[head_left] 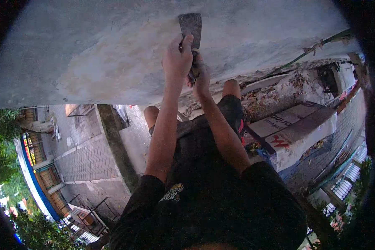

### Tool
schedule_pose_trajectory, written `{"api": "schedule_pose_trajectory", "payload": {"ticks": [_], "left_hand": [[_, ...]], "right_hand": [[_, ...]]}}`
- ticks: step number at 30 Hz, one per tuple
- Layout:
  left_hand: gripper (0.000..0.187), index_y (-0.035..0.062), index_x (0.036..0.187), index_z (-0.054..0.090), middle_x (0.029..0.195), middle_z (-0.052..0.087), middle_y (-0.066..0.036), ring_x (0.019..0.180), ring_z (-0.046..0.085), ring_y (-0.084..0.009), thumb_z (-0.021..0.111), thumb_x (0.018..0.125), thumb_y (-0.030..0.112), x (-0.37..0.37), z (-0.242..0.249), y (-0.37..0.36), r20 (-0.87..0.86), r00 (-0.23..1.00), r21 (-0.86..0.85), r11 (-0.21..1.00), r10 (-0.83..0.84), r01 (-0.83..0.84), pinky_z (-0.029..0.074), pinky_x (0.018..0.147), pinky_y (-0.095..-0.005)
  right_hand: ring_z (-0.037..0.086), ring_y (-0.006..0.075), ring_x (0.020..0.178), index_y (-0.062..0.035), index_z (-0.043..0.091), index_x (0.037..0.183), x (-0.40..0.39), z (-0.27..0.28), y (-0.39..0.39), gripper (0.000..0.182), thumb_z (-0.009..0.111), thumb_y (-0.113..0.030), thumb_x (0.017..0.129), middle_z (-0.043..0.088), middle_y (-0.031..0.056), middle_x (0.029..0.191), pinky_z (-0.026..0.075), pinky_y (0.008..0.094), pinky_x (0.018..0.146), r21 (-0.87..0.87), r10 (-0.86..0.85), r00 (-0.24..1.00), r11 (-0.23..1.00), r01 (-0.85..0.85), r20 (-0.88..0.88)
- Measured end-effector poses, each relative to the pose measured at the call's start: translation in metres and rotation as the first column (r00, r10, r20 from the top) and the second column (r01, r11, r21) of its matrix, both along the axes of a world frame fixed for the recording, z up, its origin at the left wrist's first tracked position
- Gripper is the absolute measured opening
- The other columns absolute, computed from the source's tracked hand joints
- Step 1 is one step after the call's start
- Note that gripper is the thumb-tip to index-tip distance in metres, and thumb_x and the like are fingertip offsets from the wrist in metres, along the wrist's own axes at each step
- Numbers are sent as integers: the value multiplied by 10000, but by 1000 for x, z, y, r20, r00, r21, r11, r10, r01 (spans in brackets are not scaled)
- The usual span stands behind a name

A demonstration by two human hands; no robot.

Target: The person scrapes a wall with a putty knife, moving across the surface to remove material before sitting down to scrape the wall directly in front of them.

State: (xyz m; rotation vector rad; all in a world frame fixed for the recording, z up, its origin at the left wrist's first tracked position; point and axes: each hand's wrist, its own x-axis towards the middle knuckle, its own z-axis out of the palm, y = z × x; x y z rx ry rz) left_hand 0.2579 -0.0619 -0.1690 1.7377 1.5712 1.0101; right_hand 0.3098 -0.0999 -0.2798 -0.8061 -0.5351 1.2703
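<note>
A scraper with a wide, flat, dark blade point(191, 26) points up toward the top of the head view, lying against or just in front of a pale, patchy wall surface point(112, 58). My left hand point(178, 57) is closed at the lower part of the blade, its thumb and fingers pressed on the metal. Just to the right and lower, my right hand point(201, 77) is wrapped round the scraper's handle, which is mostly hidden by the fingers.
At the right sits a large printed cardboard box point(296, 125). A green cord or branch point(296, 58) runs along the wall's lower right edge. My knees are below the wall. Brick paving point(87, 158) and a small table frame point(87, 218) are at the left.
</note>
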Motion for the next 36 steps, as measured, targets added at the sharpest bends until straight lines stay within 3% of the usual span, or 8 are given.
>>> {"api": "schedule_pose_trajectory", "payload": {"ticks": [5,9,15,18,21,30,33,36], "left_hand": [[320,53,825,577,697,567,-176,701,547,-352,468,809,354,-1,-20,8,8,1000,119,993,5,-6,405,633,-396],[311,62,827,581,704,578,-161,715,559,-328,470,808,352,0,-3,2,11,1000,21,1000,-5,4,410,639,-387],[290,84,861,593,722,598,-126,716,576,-301,467,806,340,-2,-19,1,-28,999,5,1000,28,-28,420,644,-375],[290,88,873,595,724,596,-131,725,571,-309,463,803,336,-3,-25,5,116,993,-100,994,-19,31,420,646,-382],[297,83,871,594,721,587,-144,728,564,-321,459,802,338,0,-16,0,-85,996,16,999,37,-36,417,642,-389],[337,34,843,571,728,568,-175,716,553,-341,463,807,351,-4,-30,6,10,1000,-37,999,-12,12,410,621,-393],[361,6,827,558,683,555,-171,672,551,-326,463,815,354,-6,-37,5,29,999,81,996,29,-32,404,606,-389],[358,-11,816,549,648,539,-166,624,536,-302,477,818,340,-11,-33,2,277,961,-21,1000,11,-6,401,588,-373]], "right_hand": [[404,114,327,-69,482,748,1,14,-3,356,369,-388,857,466,19,488,287,240,292,-97,20,998,995,-26,-62],[409,108,334,-76,487,749,2,17,-4,366,374,-407,857,473,12,501,281,239,290,5,23,998,1000,-23,-54],[405,104,343,-80,494,831,-4,4,-3,364,377,-423,854,477,3,523,279,240,295,-96,10,994,995,-20,-106],[410,102,349,-82,498,867,-1,1,-4,352,378,-412,856,483,6,538,278,241,296,-102,19,997,994,-27,-79],[412,97,353,-84,498,885,0,3,-4,349,377,-410,857,485,7,551,279,240,296,-155,13,996,988,-26,-83],[405,86,353,-76,494,787,-1,-10,0,367,367,-412,865,458,2,505,289,238,302,-101,19,999,995,-24,-43],[401,84,351,-80,488,739,-1,-9,1,390,366,-429,863,458,0,502,292,234,307,-39,35,999,999,-34,29],[404,87,352,-80,490,723,-2,-4,1,392,400,-439,849,466,0,505,290,231,311,-64,25,997,998,-20,74]]}}
